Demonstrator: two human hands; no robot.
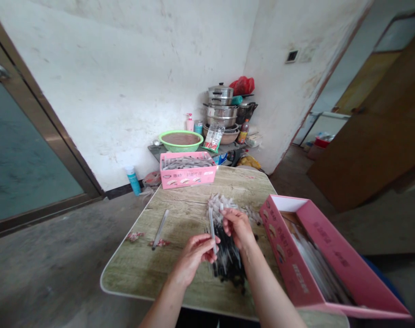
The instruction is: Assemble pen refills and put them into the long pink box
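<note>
My left hand [195, 253] pinches a slim translucent pen barrel [211, 223], which stands nearly upright over the table. Close beside its upper end, my right hand [239, 227] is closed with thumb and fingertips on a small translucent cap [221, 207]. Under and behind the hands lies a heap of whitish translucent caps [216, 199]. A pile of thin black-and-clear pen parts [228, 262] spreads below my right hand, partly hidden by it. One pen [160, 228] with a dark lower end lies alone on the left.
The wood-patterned table [132, 264] carries a pink box [189, 177] full of pens at its far edge. Another pink box [298, 259], holding long clear parts, stands at the right. Behind are a green basin [182, 146] and stacked pots [221, 111].
</note>
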